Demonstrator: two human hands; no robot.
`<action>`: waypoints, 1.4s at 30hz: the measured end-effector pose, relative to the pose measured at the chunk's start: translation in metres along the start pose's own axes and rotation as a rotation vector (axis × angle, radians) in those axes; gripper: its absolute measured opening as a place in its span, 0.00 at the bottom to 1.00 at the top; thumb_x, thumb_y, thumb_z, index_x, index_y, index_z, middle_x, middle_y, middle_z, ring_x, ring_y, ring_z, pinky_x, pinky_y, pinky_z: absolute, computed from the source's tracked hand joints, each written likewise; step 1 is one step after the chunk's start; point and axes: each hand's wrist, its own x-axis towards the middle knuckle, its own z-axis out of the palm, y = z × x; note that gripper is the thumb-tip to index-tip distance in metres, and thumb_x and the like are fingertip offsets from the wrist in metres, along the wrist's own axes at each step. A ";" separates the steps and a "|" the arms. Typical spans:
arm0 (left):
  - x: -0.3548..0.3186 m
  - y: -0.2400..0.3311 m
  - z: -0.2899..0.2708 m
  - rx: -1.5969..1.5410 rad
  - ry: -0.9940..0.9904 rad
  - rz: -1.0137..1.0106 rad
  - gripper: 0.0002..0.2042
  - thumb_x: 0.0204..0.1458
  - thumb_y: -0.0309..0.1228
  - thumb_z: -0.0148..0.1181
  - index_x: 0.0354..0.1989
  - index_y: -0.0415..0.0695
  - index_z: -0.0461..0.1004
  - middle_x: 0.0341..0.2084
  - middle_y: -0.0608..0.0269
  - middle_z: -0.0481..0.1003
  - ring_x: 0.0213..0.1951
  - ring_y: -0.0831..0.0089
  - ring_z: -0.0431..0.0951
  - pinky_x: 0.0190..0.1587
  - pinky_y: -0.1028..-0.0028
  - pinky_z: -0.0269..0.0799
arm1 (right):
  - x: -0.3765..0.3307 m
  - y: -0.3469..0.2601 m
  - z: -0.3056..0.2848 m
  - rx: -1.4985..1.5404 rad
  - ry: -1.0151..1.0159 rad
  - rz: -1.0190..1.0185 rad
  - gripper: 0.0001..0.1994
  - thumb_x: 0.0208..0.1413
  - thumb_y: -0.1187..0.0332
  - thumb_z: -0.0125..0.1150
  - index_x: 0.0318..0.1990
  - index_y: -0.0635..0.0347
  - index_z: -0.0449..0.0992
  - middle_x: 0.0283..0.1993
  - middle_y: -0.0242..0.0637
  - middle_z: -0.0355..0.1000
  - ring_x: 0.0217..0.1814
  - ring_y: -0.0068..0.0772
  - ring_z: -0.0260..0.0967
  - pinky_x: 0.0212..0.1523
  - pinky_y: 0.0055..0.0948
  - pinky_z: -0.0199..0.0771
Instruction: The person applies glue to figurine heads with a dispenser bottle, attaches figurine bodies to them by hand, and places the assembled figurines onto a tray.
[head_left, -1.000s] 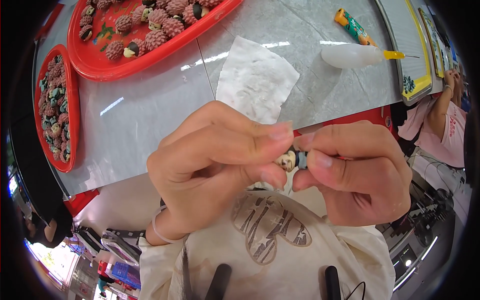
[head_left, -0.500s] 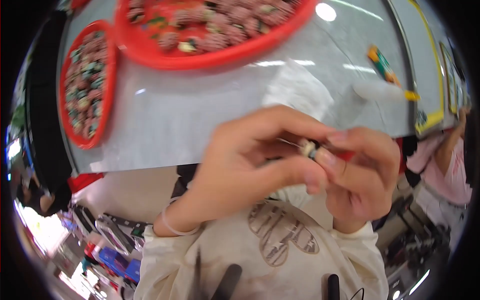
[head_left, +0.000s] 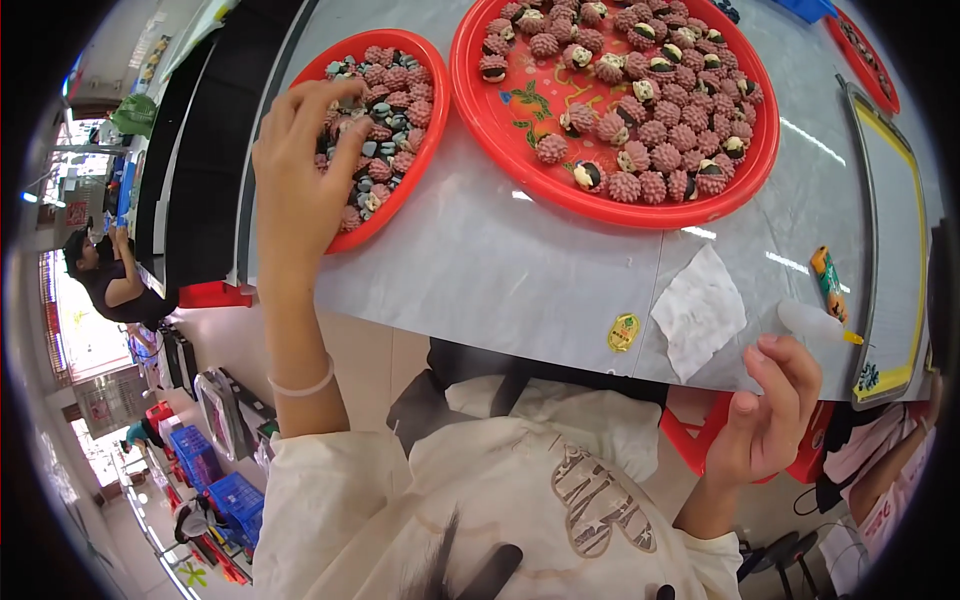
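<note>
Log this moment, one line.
left hand: at pink pieces in left red tray | right hand: open, empty | white sheet, squeeze bottle: on grey table

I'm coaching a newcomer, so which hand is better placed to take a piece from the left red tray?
Left, I'd say. The left hand is over the tray and its pieces; the right hand is well away, near the bottle.

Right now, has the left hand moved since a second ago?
Yes: judged against the left red tray, the left hand has moved leftward and forward, now over it.
</note>
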 end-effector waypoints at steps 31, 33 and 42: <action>0.071 0.088 0.052 -0.511 -0.518 0.163 0.07 0.40 0.22 0.50 0.31 0.39 0.65 0.30 0.58 0.65 0.33 0.66 0.68 0.36 0.72 0.63 | -0.004 0.022 -0.039 0.019 0.098 0.175 0.08 0.39 0.83 0.54 0.30 0.69 0.70 0.27 0.40 0.67 0.28 0.28 0.62 0.29 0.20 0.61; 0.066 0.092 0.040 -0.525 -0.478 0.090 0.08 0.40 0.21 0.51 0.31 0.39 0.66 0.30 0.61 0.65 0.33 0.72 0.68 0.36 0.77 0.64 | 0.005 0.029 -0.045 0.001 0.147 0.207 0.09 0.39 0.82 0.54 0.32 0.68 0.70 0.28 0.40 0.67 0.30 0.28 0.62 0.31 0.20 0.61; -0.007 0.149 0.012 -1.340 -0.325 -0.082 0.11 0.34 0.15 0.58 0.28 0.34 0.65 0.31 0.54 0.66 0.33 0.68 0.70 0.34 0.75 0.68 | 0.020 0.029 -0.018 0.470 -0.100 0.475 0.15 0.43 0.72 0.56 0.39 0.67 0.65 0.33 0.38 0.68 0.32 0.24 0.64 0.35 0.20 0.62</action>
